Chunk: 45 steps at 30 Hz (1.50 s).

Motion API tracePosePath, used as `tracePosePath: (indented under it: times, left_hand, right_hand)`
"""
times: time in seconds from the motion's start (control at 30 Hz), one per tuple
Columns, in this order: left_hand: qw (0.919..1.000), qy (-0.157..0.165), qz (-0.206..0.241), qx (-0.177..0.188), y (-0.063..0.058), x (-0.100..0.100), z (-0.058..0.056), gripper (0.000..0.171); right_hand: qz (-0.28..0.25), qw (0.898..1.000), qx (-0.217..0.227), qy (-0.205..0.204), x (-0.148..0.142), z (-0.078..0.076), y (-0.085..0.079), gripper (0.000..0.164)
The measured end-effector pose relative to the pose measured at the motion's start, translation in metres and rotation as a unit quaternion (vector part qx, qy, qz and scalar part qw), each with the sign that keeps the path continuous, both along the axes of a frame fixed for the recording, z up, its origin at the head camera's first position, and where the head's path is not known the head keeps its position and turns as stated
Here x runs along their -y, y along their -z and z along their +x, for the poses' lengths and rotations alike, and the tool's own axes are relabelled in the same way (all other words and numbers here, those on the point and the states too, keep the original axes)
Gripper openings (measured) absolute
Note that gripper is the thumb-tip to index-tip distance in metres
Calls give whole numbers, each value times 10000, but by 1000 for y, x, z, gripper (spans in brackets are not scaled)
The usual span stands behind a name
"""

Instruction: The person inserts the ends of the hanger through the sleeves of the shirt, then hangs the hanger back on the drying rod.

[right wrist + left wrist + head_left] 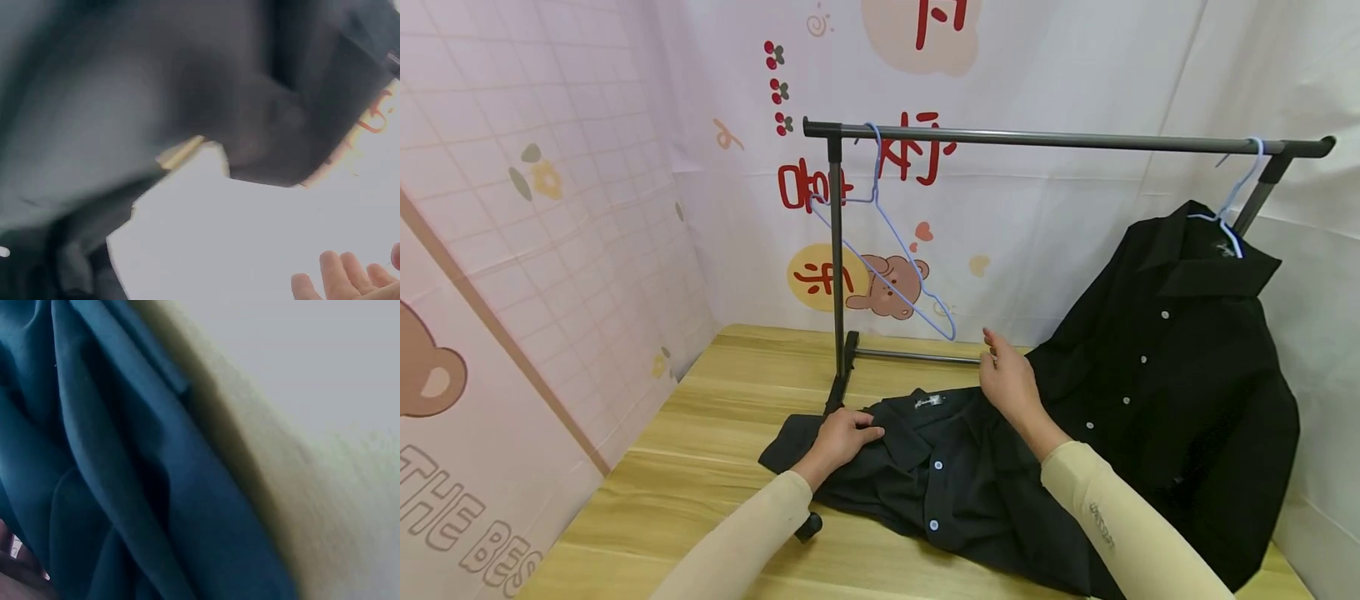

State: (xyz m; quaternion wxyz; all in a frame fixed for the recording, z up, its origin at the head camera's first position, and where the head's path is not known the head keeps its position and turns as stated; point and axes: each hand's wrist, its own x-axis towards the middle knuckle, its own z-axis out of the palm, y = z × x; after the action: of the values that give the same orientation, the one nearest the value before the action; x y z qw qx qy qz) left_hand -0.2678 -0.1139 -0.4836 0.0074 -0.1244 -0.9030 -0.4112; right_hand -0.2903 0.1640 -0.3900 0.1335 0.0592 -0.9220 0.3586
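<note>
A black button shirt (955, 475) lies spread on the table, its collar toward the rack. My left hand (841, 437) grips the cloth at its left shoulder, thumb and forefinger showing; folds of the shirt (125, 462) hide most of that hand in the left wrist view. My right hand (1011, 382) is raised above the shirt, holding nothing, its fingers (340, 275) loosely extended. Just left of it is the lower end of a blue hanger (917, 283), apart from the fingertips. That hanger hangs bare from the rack's bar.
A dark metal rack (1037, 137) stands on the wooden table (700, 467). At its right end a second black shirt (1195, 358) hangs on another blue hanger (1228, 204). Behind is a printed cloth backdrop (737, 258). A black rack foot (808, 527) sticks out near my left forearm.
</note>
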Motion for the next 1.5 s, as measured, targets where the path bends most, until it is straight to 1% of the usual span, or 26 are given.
tracePosePath:
  times: [0.2, 0.37, 0.43, 0.53, 0.67, 0.77, 0.9, 1.0, 1.07, 1.17, 1.3, 1.43, 1.5]
  left_hand:
    - [10000, -47, -68, -21, 1, -1, 0, 29]
    - [9998, -109, -121, 86, 0, -2, 1, 32]
    - [9998, -118, -119, 120, -1, -2, 2, 32]
    - [9998, -97, -101, 119, -2, -2, 1, 31]
    - [10000, -35, -69, 52, -2, -1, 2, 29]
    - [10000, 1, -27, 2, -2, -1, 2, 27]
    - [10000, 46, 2, -51, -1, -1, 1, 20]
    - [10000, 57, -3, -64, -1, 0, 2, 14]
    - [10000, 47, -18, -84, 0, -1, 2, 12]
    - [9999, 91, -32, -130, 0, -1, 1, 13]
    - [9998, 113, -40, -162, 0, -2, -1, 17]
    - [9999, 32, -54, -118, 0, -2, -1, 11]
    - [10000, 36, -41, -60, 0, -2, -1, 12]
  right_hand:
    - [-668, 9969, -385, -179, 20, -2, -45, 45]
    - [-1077, 9899, -844, -358, 38, -4, -73, 48]
    - [-1077, 9888, -948, -418, 46, -4, -81, 51]
    - [-1026, 9886, -984, -499, 59, -4, -94, 55]
    - [-829, 9910, -960, -435, 74, -5, -108, 55]
    - [-639, 9930, -936, -327, 81, -7, -115, 51]
    - [-472, 9948, -874, -229, 86, -12, -119, 40]
    - [-538, 9947, -857, -169, 89, -14, -120, 32]
    - [-684, 9937, -883, -130, 90, -14, -120, 28]
    - [-910, 9903, -1050, -100, 91, -14, -121, 26]
    - [-1113, 9830, -1459, -70, 89, -13, -123, 26]
    - [-1294, 9766, -1715, -30, 81, -9, -122, 24]
    - [-1347, 9740, -1823, -31, 74, -7, -119, 23]
